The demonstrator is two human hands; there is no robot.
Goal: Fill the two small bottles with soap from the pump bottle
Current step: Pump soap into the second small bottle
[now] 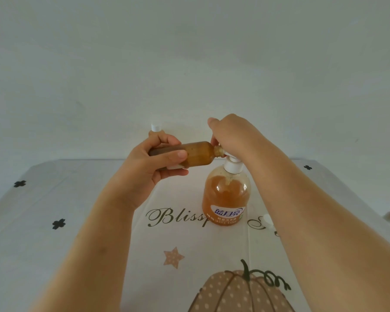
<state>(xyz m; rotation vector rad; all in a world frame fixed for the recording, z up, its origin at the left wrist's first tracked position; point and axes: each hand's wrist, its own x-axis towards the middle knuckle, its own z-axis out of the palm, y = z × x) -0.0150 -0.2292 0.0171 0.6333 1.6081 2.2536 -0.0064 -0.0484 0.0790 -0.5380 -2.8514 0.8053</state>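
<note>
The left hand [149,167] grips a small bottle [198,154] of amber soap sideways in the air, its mouth at the nozzle of the pump bottle [225,199], which stands mid-table. The right hand [232,134] curls its fingers over the pump [232,164]. A capped second bottle [156,128] stands far behind the left hand. A loose cap [268,220] lies beside the right forearm.

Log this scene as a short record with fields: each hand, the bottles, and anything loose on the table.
Left hand: grips the small bottle, held sideways, mouth at the pump spout
Right hand: fingers curled over the head of the pump bottle
Small bottle contents: amber soap visible inside
Second small bottle: white-capped, standing behind the left hand
Loose white cap: on the tablecloth beside the right forearm
</note>
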